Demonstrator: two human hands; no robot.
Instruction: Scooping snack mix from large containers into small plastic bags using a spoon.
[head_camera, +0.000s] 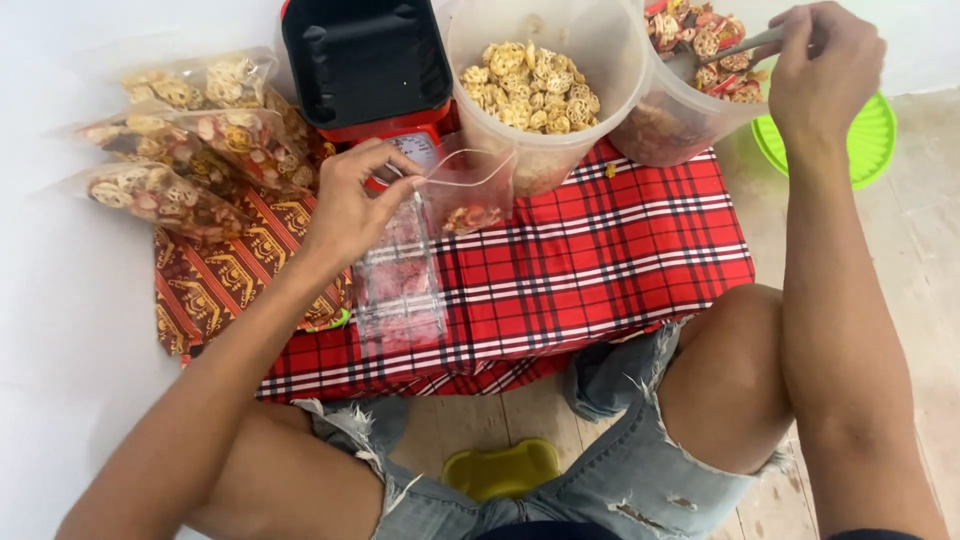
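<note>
Torn denim shorts (630, 470) and two bare knees are seen closest to the camera, with a yellow-green lid (502, 468) on the wooden floor between them. Beyond the knees, a clear plastic bag (462, 190) is held open at its mouth by the left hand (350, 205), whose grip is clenched on the bag's rim; a few red and yellow crackers are seen inside it. The bag stands on a red checked cloth (620, 250), just in front of a red scale (365, 70) with a black tray. A metal spoon (725, 50) is grasped by the right hand (825, 70) and is dipped into a tub of mixed crackers (690, 110). Beside it, a second tub of pale yellow crackers (540, 85) is placed. Filled bags (190, 150) are laid to the left, on a patterned brown cloth (215, 275). A green lid (870, 140) is seen behind the right wrist.
</note>
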